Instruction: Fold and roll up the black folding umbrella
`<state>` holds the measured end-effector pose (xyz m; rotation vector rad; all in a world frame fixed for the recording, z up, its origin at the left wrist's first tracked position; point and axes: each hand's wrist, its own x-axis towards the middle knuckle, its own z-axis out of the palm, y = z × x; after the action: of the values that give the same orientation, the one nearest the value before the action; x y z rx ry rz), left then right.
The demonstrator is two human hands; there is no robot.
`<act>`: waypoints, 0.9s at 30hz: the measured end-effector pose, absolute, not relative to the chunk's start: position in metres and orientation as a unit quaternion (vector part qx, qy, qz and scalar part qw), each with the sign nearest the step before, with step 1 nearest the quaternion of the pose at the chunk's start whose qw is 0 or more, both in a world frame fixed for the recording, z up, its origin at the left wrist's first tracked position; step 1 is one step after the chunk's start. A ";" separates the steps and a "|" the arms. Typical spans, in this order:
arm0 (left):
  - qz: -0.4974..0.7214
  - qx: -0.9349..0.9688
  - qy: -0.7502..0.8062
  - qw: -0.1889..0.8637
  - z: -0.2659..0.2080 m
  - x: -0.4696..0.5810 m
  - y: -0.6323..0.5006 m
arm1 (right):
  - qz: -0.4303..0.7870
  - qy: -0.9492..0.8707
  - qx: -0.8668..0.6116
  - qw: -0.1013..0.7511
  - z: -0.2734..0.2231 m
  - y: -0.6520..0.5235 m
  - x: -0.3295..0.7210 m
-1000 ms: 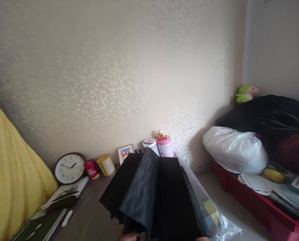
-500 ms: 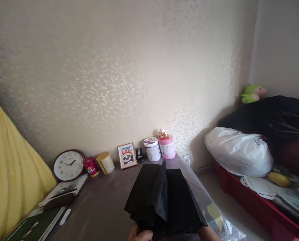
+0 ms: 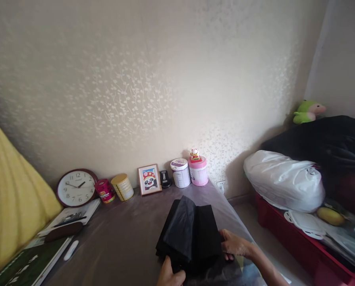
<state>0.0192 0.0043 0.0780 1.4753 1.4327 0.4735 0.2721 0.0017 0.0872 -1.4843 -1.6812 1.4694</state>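
Note:
Low in the middle of the head view is a black folded item (image 3: pixel 207 234) with stiff-looking flaps; its exact kind is unclear. A thin, slightly shiny black sheet (image 3: pixel 182 226) stands up over its left half. My left hand (image 3: pixel 170 274) grips the near left edge, thumb on top. On the other side, my right hand (image 3: pixel 234 243) has its fingers curled at the right edge, with the fingertips partly hidden behind the black item. The grey-brown covered table (image 3: pixel 120 242) lies beneath both hands.
Along the wall stand a clock (image 3: pixel 77 188), a red can (image 3: pixel 105 191), a yellow-lidded tin (image 3: pixel 122 187), a picture frame (image 3: pixel 149 179), and white (image 3: pixel 180 173) and pink tubs (image 3: pixel 198 171). Books (image 3: pixel 31 264) lie left. A red bin (image 3: pixel 287 226) with a white bag (image 3: pixel 284 180) stands right.
My right hand has come into fuller view at the item's right edge. The black item looks narrower, and its thin sheet now leans left over the flap. The view has shifted slightly.

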 end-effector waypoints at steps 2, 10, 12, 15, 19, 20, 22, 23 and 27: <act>0.175 0.631 0.599 0.460 0.075 0.021 0.008 | 0.514 -0.613 -0.561 0.211 0.090 -0.006 0.280; 0.082 0.720 0.621 0.299 0.070 0.036 0.006 | 0.410 -0.603 -0.662 0.173 0.082 -0.038 0.313; 0.058 0.743 0.614 0.258 0.068 0.036 0.004 | 0.329 -0.619 -0.690 0.180 0.078 -0.040 0.321; 0.047 0.772 0.594 0.222 0.064 0.028 0.005 | 0.170 -0.629 -0.717 0.250 0.077 -0.034 0.327; 0.086 0.786 0.555 0.260 0.056 0.017 0.009 | 0.107 -0.632 -0.689 0.339 0.094 -0.018 0.316; 0.093 0.789 0.547 0.265 0.054 0.016 0.010 | 0.107 -0.640 -0.675 0.351 0.101 -0.014 0.309; 0.096 0.789 0.548 0.262 0.049 0.016 0.008 | 0.109 -0.657 -0.652 0.362 0.114 -0.006 0.294; 0.089 0.786 0.557 0.254 0.047 0.018 0.007 | 0.108 -0.669 -0.639 0.363 0.121 -0.003 0.287; 0.039 0.781 0.586 0.211 0.043 0.028 -0.003 | 0.069 -0.710 -0.607 0.352 0.140 0.008 0.261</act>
<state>0.0280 -0.0027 0.0434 2.1717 1.6293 0.1088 0.2611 0.0078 0.1403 -1.5698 -1.8363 0.1785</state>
